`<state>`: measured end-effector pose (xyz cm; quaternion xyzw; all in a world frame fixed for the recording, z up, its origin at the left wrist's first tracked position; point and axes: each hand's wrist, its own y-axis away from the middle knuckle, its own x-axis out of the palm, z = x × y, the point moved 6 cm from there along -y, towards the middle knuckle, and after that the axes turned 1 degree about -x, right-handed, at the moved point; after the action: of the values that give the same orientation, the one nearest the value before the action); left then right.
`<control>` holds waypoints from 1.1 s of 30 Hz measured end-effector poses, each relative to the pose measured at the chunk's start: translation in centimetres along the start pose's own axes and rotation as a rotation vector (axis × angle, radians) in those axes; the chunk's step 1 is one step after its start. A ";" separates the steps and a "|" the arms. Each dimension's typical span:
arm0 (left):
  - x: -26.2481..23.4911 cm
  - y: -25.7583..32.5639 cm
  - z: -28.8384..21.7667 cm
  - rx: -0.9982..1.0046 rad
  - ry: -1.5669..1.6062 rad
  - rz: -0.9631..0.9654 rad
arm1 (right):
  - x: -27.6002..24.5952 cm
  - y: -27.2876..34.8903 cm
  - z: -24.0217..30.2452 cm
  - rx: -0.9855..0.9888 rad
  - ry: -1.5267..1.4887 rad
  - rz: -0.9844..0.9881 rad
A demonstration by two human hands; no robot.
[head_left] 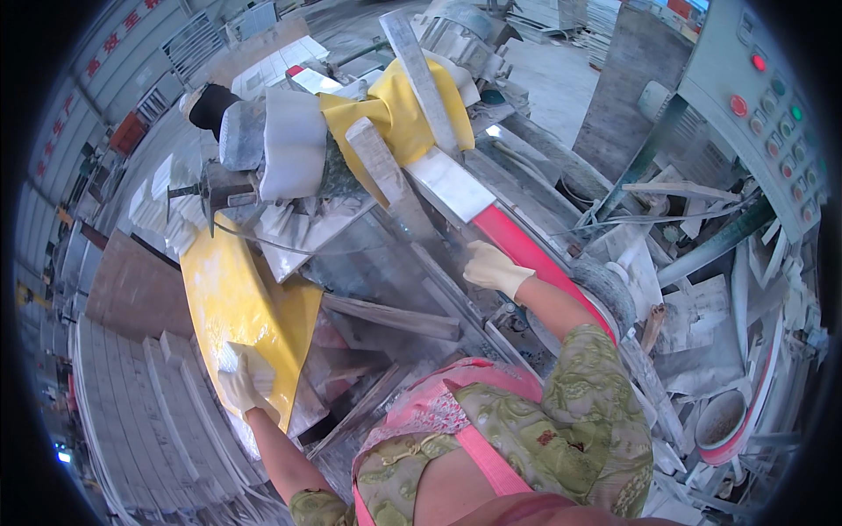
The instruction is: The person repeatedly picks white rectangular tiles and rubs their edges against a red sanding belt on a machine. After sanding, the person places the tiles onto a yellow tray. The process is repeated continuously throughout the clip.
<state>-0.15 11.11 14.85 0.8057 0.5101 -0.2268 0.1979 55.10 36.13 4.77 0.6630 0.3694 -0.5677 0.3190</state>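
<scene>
My left hand point(240, 386), in a pale work glove, is over the near end of a glossy yellow sheet point(210, 289) draped on a sloping support. Its fingers close around a small pale piece, too blurred to name. My right hand point(495, 268), gloved too, is curled beside the red and white guide rail point(526, 250) of a dusty machine. Whatever its fingers hold, if anything, is hidden. Just beyond it, a worn grey bar point(386, 167) slants down toward the rail. A second yellow sheet point(399, 101) hangs over the machine farther off.
A control panel point(772, 123) with coloured buttons stands at the right. Long pale strips point(149, 403) are stacked at the left. White strips point(182, 223) lie past the yellow sheet. Broken slabs point(693, 316) and a round bucket point(721, 419) crowd the right side.
</scene>
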 end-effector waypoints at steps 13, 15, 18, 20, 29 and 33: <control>-0.1 -2.7 2.0 0.097 -0.084 -0.075 | 0.1 0.1 -0.1 0.023 -0.014 -0.019; -0.1 -3.0 2.4 0.104 -0.050 -0.070 | -0.2 0.1 0.0 0.026 -0.020 -0.026; 0.1 -2.5 2.4 0.080 -0.018 -0.039 | -0.4 0.1 0.0 0.041 -0.019 0.013; 0.0 -1.6 1.9 0.042 0.026 -0.039 | -0.4 0.0 0.1 0.047 -0.050 0.050; 0.1 -0.3 0.4 0.016 0.087 0.003 | -0.1 0.0 -0.1 0.050 -0.091 0.015; 0.0 -2.0 1.8 0.046 -0.018 -0.033 | -0.2 0.0 -0.1 0.059 -0.072 0.047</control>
<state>-2.31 10.92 13.20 0.7995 0.5160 -0.2490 0.1802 55.09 36.17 5.01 0.6596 0.3251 -0.5944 0.3255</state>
